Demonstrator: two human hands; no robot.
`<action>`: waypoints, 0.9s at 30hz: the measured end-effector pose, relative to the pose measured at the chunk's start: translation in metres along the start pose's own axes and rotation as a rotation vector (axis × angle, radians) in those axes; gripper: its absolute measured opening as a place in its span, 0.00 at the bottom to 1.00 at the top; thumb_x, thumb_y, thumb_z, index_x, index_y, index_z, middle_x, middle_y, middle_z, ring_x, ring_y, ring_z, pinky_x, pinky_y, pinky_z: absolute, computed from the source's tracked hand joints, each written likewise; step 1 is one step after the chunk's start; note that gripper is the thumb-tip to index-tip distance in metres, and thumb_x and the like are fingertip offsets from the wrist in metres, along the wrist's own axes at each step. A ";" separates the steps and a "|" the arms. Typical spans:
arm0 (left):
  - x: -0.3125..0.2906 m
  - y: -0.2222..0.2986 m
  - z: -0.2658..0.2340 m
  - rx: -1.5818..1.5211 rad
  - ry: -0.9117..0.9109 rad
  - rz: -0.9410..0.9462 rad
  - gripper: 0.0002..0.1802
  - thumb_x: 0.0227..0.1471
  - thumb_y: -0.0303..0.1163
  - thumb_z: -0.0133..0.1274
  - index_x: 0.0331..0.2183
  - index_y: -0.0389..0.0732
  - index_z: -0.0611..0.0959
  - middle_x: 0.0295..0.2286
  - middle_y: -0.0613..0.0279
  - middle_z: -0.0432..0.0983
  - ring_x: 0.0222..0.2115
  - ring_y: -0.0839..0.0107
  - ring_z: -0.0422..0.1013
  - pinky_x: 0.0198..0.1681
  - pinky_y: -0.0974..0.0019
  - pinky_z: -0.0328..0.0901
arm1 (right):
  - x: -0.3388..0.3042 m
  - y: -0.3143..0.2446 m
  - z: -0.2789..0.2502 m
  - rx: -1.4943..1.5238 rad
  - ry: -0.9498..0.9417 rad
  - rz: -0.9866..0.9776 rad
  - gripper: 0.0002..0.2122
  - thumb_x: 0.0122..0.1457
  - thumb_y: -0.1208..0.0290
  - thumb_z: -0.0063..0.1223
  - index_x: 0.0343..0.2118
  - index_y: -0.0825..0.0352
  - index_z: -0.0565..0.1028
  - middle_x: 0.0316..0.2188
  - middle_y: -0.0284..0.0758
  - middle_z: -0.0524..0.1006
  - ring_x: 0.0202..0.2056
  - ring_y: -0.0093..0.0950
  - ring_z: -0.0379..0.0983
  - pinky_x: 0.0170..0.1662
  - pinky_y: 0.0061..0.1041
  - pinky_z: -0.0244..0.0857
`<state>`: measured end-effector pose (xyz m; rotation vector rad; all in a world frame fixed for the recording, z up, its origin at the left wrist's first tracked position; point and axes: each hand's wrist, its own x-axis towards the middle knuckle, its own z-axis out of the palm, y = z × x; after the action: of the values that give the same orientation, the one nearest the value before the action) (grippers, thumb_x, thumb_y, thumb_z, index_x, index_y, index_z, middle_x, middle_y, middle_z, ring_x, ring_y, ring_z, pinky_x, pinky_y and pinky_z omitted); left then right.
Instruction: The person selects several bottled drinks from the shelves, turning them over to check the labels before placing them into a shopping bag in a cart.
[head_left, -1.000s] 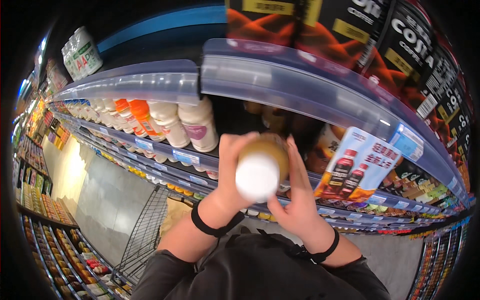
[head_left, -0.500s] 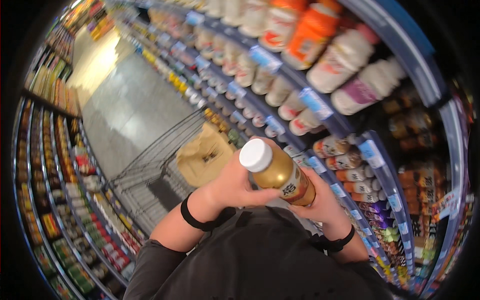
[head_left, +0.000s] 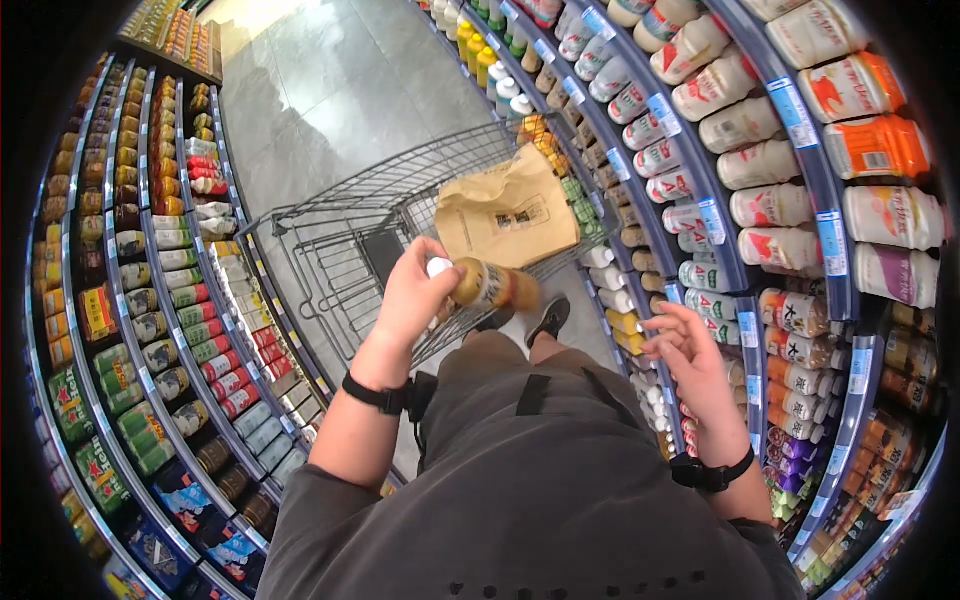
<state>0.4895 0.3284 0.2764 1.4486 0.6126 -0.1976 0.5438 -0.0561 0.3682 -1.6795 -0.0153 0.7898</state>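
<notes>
The bottle [head_left: 487, 287] — amber, white-capped, lying sideways — sits in the left hand [head_left: 415, 295], whose fingers wrap around its cap end, above the near edge of a wire shopping cart [head_left: 350, 225]. The right hand [head_left: 690, 355] hangs free, fingers loosely curled, holding nothing. Farther off in the cart lies a tan paper bag [head_left: 510, 210]; on the right, shelves of white and orange bottles [head_left: 790, 150] — cans line the left shelves [head_left: 130, 300].

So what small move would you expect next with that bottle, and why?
Probably lowering the bottle into the cart. The left hand holds it alone, tilted on its side above the wire basket beside the brown paper bag, while the right hand hangs open and empty.
</notes>
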 end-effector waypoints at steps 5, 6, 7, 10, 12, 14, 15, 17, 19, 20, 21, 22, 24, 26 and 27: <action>0.076 -0.133 -0.051 0.533 0.138 -0.038 0.21 0.49 0.39 0.62 0.38 0.36 0.72 0.28 0.47 0.80 0.28 0.57 0.79 0.34 0.58 0.72 | -0.017 0.014 0.013 -0.069 0.028 0.087 0.22 0.66 0.84 0.47 0.62 0.68 0.63 0.53 0.38 0.74 0.47 0.24 0.75 0.53 0.24 0.69; 0.089 -0.161 -0.061 0.632 0.152 -0.101 0.24 0.49 0.42 0.61 0.38 0.35 0.72 0.30 0.42 0.80 0.30 0.52 0.79 0.36 0.55 0.73 | -0.022 0.015 0.016 -0.080 0.039 0.119 0.21 0.65 0.84 0.47 0.61 0.69 0.64 0.53 0.38 0.74 0.47 0.24 0.75 0.53 0.24 0.69; 0.102 -0.184 -0.069 0.732 0.163 -0.161 0.26 0.49 0.45 0.61 0.39 0.33 0.73 0.32 0.37 0.80 0.33 0.47 0.80 0.38 0.52 0.73 | -0.027 0.017 0.019 -0.091 0.054 0.152 0.21 0.65 0.84 0.47 0.61 0.69 0.64 0.53 0.38 0.74 0.47 0.24 0.75 0.53 0.24 0.69; 0.133 -0.230 -0.080 0.770 0.104 -0.324 0.32 0.52 0.44 0.60 0.45 0.26 0.72 0.36 0.37 0.81 0.31 0.52 0.82 0.36 0.55 0.76 | -0.052 0.023 0.023 -0.142 0.149 0.213 0.20 0.65 0.84 0.48 0.60 0.69 0.65 0.53 0.38 0.75 0.46 0.24 0.76 0.54 0.25 0.68; 0.152 -0.247 -0.080 0.681 0.057 -0.472 0.34 0.53 0.41 0.60 0.50 0.22 0.69 0.36 0.40 0.82 0.23 0.57 0.82 0.26 0.59 0.76 | -0.070 0.037 0.016 -0.161 0.233 0.238 0.18 0.66 0.84 0.46 0.59 0.68 0.67 0.51 0.37 0.76 0.45 0.24 0.76 0.53 0.25 0.68; 0.164 -0.269 -0.076 0.702 0.018 -0.544 0.37 0.53 0.41 0.61 0.52 0.21 0.67 0.37 0.39 0.81 0.23 0.58 0.81 0.24 0.60 0.76 | -0.086 0.046 0.007 -0.135 0.292 0.279 0.17 0.67 0.83 0.45 0.58 0.68 0.68 0.51 0.37 0.77 0.45 0.24 0.76 0.52 0.25 0.68; 0.169 -0.265 -0.067 0.738 -0.008 -0.596 0.39 0.53 0.41 0.62 0.53 0.20 0.66 0.38 0.39 0.81 0.24 0.58 0.82 0.24 0.61 0.76 | -0.097 0.048 0.006 -0.108 0.342 0.285 0.16 0.67 0.82 0.44 0.58 0.68 0.69 0.50 0.37 0.77 0.45 0.24 0.76 0.51 0.24 0.68; 0.168 -0.279 -0.056 0.741 -0.057 -0.616 0.41 0.52 0.42 0.63 0.55 0.21 0.65 0.41 0.38 0.80 0.27 0.56 0.82 0.26 0.61 0.76 | -0.112 0.046 0.008 -0.144 0.437 0.298 0.14 0.69 0.80 0.44 0.56 0.69 0.70 0.48 0.36 0.79 0.43 0.23 0.76 0.49 0.24 0.69; 0.171 -0.306 -0.067 0.879 -0.021 -0.689 0.42 0.50 0.41 0.65 0.57 0.24 0.66 0.44 0.39 0.79 0.35 0.54 0.82 0.30 0.59 0.77 | -0.123 0.052 0.007 -0.169 0.540 0.294 0.12 0.69 0.79 0.44 0.54 0.69 0.72 0.46 0.36 0.80 0.41 0.23 0.76 0.47 0.24 0.70; 0.174 -0.326 -0.077 0.802 0.000 -0.769 0.41 0.50 0.39 0.65 0.57 0.26 0.66 0.47 0.42 0.78 0.40 0.54 0.81 0.33 0.59 0.77 | -0.125 0.051 0.008 -0.172 0.558 0.283 0.11 0.70 0.78 0.44 0.53 0.70 0.73 0.44 0.36 0.80 0.40 0.23 0.77 0.46 0.25 0.71; 0.174 -0.347 -0.091 0.724 0.031 -0.849 0.40 0.50 0.37 0.65 0.57 0.28 0.66 0.49 0.44 0.77 0.45 0.55 0.80 0.36 0.58 0.77 | -0.124 0.051 0.007 -0.196 0.532 0.285 0.11 0.70 0.78 0.44 0.52 0.70 0.73 0.44 0.37 0.80 0.40 0.24 0.77 0.46 0.25 0.71; 0.174 -0.358 -0.096 0.708 0.058 -0.860 0.39 0.50 0.38 0.65 0.57 0.28 0.67 0.48 0.43 0.78 0.44 0.55 0.81 0.35 0.59 0.77 | -0.123 0.055 0.007 -0.173 0.538 0.284 0.11 0.70 0.79 0.44 0.52 0.70 0.73 0.43 0.37 0.80 0.40 0.24 0.77 0.46 0.25 0.71; 0.170 -0.354 -0.079 0.689 0.056 -0.867 0.37 0.51 0.38 0.64 0.56 0.29 0.68 0.47 0.43 0.78 0.43 0.55 0.81 0.34 0.59 0.77 | -0.128 0.061 0.004 -0.165 0.569 0.293 0.11 0.70 0.79 0.44 0.52 0.70 0.73 0.43 0.38 0.80 0.40 0.24 0.77 0.46 0.25 0.71; 0.162 -0.311 -0.044 0.638 0.007 -0.841 0.35 0.52 0.40 0.63 0.54 0.29 0.69 0.44 0.41 0.80 0.43 0.56 0.81 0.33 0.59 0.76 | -0.137 0.077 0.005 -0.107 0.587 0.298 0.10 0.70 0.79 0.44 0.51 0.70 0.73 0.43 0.38 0.81 0.40 0.24 0.77 0.46 0.25 0.71; 0.161 -0.309 -0.034 0.644 -0.017 -0.836 0.35 0.52 0.40 0.63 0.54 0.29 0.69 0.44 0.41 0.80 0.43 0.56 0.81 0.33 0.59 0.76 | -0.141 0.078 0.005 -0.109 0.609 0.305 0.10 0.70 0.79 0.44 0.51 0.70 0.73 0.43 0.38 0.81 0.40 0.24 0.77 0.46 0.25 0.71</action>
<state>0.4655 0.3561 -0.0714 1.7104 1.1899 -1.1436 0.4019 -0.1323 0.3682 -1.9944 0.6427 0.4727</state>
